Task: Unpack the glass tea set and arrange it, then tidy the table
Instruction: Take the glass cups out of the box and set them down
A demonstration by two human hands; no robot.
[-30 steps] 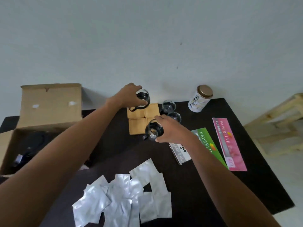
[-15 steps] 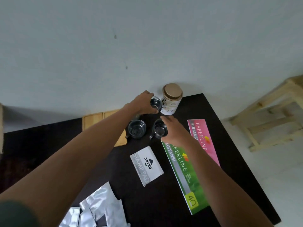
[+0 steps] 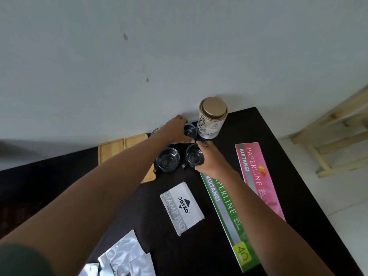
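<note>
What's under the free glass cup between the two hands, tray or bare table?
The free glass cup seems to overlap the wooden tray's right edge, with dark table beyond. The left forearm covers most of the tray there, so how far the cup rests on it cannot be told.

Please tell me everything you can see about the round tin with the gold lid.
The tin is a cylinder with a white printed body bearing dark characters and a plain gold lid, shut. It looks like metal. It stands upright at the far edge of the dark table, near the wall. A glass cup held by the left hand sits beside it; whether they touch is unclear.
</note>
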